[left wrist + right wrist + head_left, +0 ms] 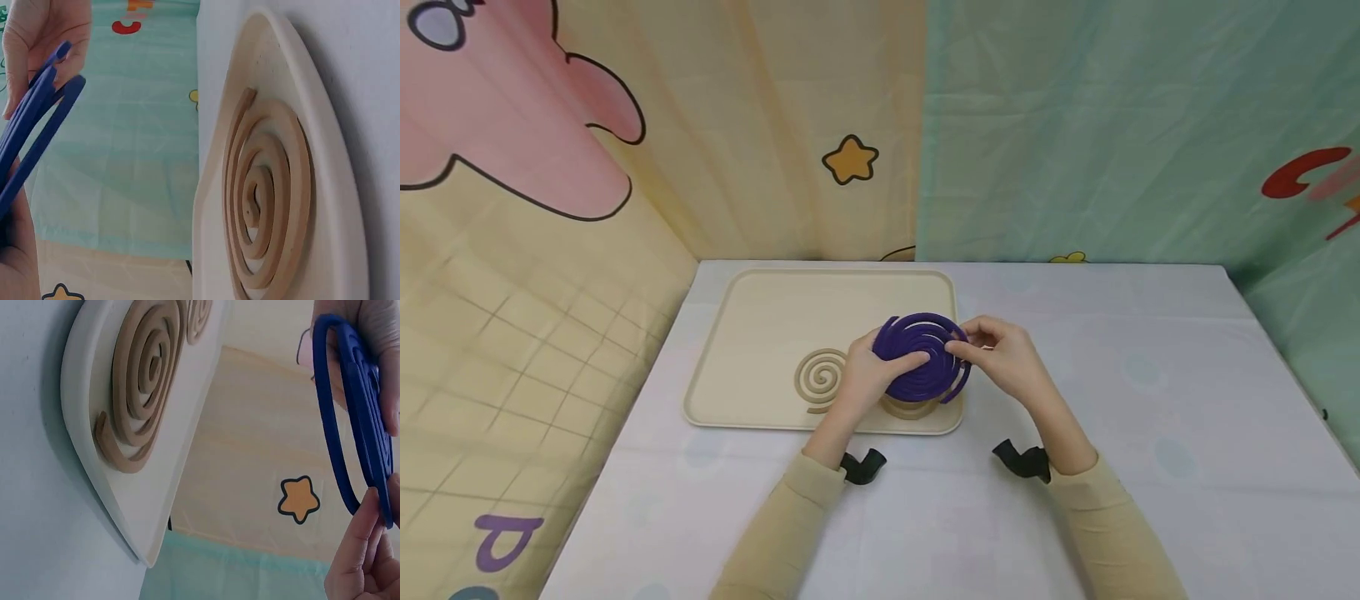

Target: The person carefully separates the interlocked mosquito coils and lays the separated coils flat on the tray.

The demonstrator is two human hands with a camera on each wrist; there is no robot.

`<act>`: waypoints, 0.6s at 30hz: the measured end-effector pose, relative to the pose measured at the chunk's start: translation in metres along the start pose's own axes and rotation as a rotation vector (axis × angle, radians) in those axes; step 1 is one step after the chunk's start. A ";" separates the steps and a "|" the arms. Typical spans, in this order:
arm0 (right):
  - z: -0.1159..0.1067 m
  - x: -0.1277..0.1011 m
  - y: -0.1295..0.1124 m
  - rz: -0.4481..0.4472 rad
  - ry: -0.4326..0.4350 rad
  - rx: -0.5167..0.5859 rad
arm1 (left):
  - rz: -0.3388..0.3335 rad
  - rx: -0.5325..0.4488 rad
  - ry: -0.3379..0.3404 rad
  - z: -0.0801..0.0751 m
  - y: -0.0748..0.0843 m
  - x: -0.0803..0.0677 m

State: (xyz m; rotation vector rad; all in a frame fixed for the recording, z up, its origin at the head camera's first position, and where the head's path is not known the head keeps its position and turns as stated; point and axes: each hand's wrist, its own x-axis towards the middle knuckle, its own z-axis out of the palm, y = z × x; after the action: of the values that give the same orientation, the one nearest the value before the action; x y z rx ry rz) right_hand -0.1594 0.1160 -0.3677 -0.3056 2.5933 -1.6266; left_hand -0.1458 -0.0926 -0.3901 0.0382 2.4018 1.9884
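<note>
A nested pair of purple mosquito coils [917,379] is held up over the tray's right end. My left hand [867,375] grips them from the left, thumb across the upper face. At their right edge, my right hand [1006,357] pinches an outer part between thumb and fingers. One outer strand [326,419] stands apart from the flat stack in the right wrist view. Two tan mosquito coils lie on the tray: a left one [822,377], partly behind the left hand, and a right one [910,411], largely hidden under the purple coils.
The cream tray [820,304] with a raised rim lies on a white-covered table [1120,375], toward its left side. Printed curtains [760,167] hang behind and beside the table. A black band piece sits near each wrist.
</note>
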 end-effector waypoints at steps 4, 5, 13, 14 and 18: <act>0.007 0.001 0.003 0.066 -0.014 0.194 | -0.032 -0.135 0.050 0.001 -0.001 -0.002; 0.009 0.001 0.004 0.077 -0.015 0.235 | -0.033 -0.164 0.067 0.002 -0.002 -0.003; 0.012 -0.003 0.005 0.098 -0.045 0.203 | -0.017 -0.157 0.119 0.004 -0.004 -0.005; 0.011 -0.003 0.005 0.095 -0.051 0.174 | -0.018 -0.119 0.110 0.003 -0.004 -0.005; 0.006 -0.003 0.003 0.044 -0.042 0.033 | -0.026 0.004 0.032 0.002 -0.004 -0.005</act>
State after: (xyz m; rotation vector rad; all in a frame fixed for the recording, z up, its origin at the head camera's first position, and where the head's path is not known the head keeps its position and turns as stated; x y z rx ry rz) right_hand -0.1561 0.1127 -0.3734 -0.2752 2.5213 -1.6286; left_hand -0.1407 -0.0918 -0.3943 -0.0244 2.4123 1.9883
